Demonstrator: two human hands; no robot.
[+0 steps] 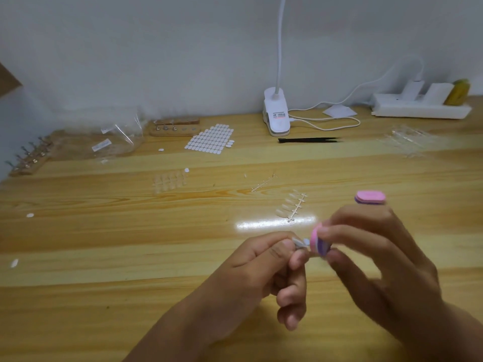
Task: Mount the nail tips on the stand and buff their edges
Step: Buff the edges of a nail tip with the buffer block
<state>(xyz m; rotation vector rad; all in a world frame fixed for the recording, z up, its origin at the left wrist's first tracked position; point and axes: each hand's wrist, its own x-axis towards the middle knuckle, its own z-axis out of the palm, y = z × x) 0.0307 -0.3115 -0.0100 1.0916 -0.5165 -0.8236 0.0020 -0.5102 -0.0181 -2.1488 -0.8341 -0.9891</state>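
Against the nail tip (300,242) pinched in the left hand (264,267), the right hand (371,254) gripped a pink buffer (319,242), apparently mid-buffing; next probably a steady stroke along the edge.

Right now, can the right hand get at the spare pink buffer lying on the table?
Likely yes: the spare buffer lies just beyond the right hand, with only bare table between them. But that hand is occupied, pinching a second buffer.
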